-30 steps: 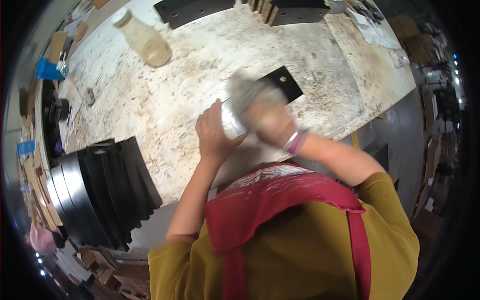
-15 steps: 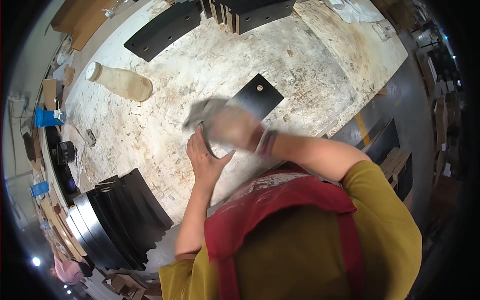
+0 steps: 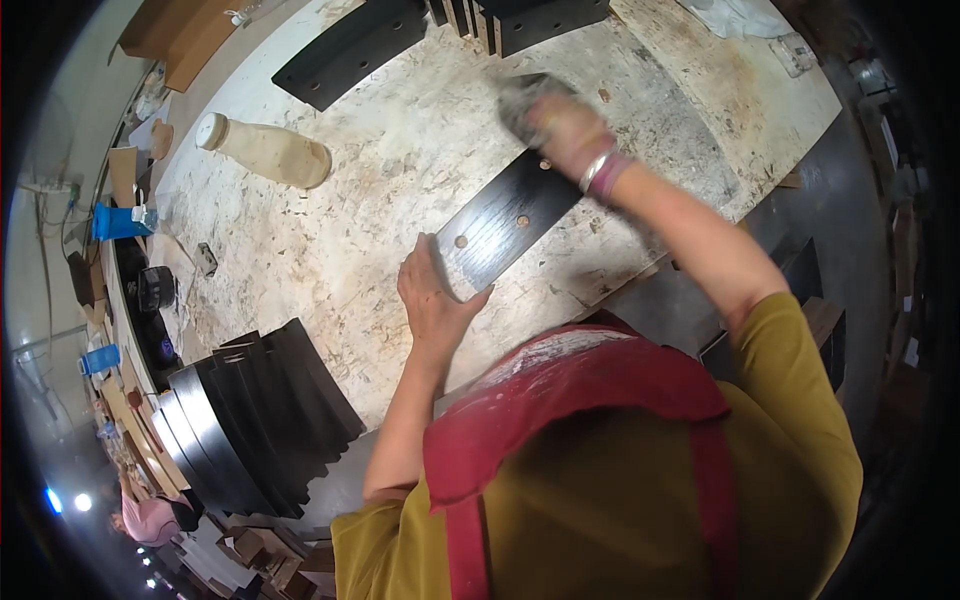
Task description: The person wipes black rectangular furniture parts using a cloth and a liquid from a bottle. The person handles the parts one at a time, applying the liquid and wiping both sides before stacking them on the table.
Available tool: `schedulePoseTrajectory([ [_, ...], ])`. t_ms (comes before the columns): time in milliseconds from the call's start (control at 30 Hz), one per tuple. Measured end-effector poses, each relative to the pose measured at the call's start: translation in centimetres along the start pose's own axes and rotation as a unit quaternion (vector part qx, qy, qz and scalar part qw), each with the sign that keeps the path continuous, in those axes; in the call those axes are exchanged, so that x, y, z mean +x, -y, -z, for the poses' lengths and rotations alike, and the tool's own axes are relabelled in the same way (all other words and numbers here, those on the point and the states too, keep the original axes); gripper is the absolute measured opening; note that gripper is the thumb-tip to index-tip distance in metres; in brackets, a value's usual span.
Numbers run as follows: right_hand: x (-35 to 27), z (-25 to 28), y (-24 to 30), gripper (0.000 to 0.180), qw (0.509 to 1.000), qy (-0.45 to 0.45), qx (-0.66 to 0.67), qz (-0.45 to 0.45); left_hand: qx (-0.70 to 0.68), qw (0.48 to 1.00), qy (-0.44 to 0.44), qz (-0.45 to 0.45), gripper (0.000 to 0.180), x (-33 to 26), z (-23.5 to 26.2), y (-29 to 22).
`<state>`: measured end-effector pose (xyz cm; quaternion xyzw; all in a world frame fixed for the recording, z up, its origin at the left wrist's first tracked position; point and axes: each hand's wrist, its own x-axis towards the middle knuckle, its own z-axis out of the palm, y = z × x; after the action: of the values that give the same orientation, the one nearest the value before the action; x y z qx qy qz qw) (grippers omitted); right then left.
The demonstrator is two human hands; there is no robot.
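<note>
A black board [image 3: 495, 235] with several round holes lies at a slant on the worktable, its upper face shiny. My left hand [image 3: 436, 303] grips the board's near end, the fingers along one edge and the thumb on the other. At the far end, my right hand [image 3: 573, 135] is closed on a crumpled grey rag [image 3: 522, 106], blurred by motion. The rag is at the board's far tip, whose end is partly hidden by the hand; whether it touches there, I cannot tell.
The worktable [image 3: 370, 220] has a stained whitish top. A plastic bottle [image 3: 270, 152] lies on it at the left. Black boards are stacked [image 3: 260, 420] at the near left; another black panel [image 3: 350, 50] stands at the back. A person in pink [image 3: 152, 518] is far off, lower left.
My right hand has swept the rag from the board's near end to its far end, uncovering the middle of the board. My left hand stays at the near end.
</note>
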<state>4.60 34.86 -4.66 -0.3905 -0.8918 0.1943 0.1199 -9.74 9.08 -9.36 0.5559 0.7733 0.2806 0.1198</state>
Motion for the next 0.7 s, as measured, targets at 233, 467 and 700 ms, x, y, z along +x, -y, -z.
schedulePoseTrajectory([
  [233,-7.0,-6.9,10.2,0.022,0.945,0.040,-0.051,0.320,-0.071,0.996,-0.036,-0.047,0.114,0.5,-0.4,1.1],
  [467,-2.0,-0.6,-6.5,0.012,0.994,-0.100,-0.047,0.003,-0.007,1.000,-0.015,-0.020,0.114,-0.1,-0.3,-0.1],
  [700,-8.6,-1.7,-0.2,0.016,0.988,-0.074,-0.032,0.134,0.002,0.999,-0.019,-0.029,0.110,0.2,-0.4,0.2],
])
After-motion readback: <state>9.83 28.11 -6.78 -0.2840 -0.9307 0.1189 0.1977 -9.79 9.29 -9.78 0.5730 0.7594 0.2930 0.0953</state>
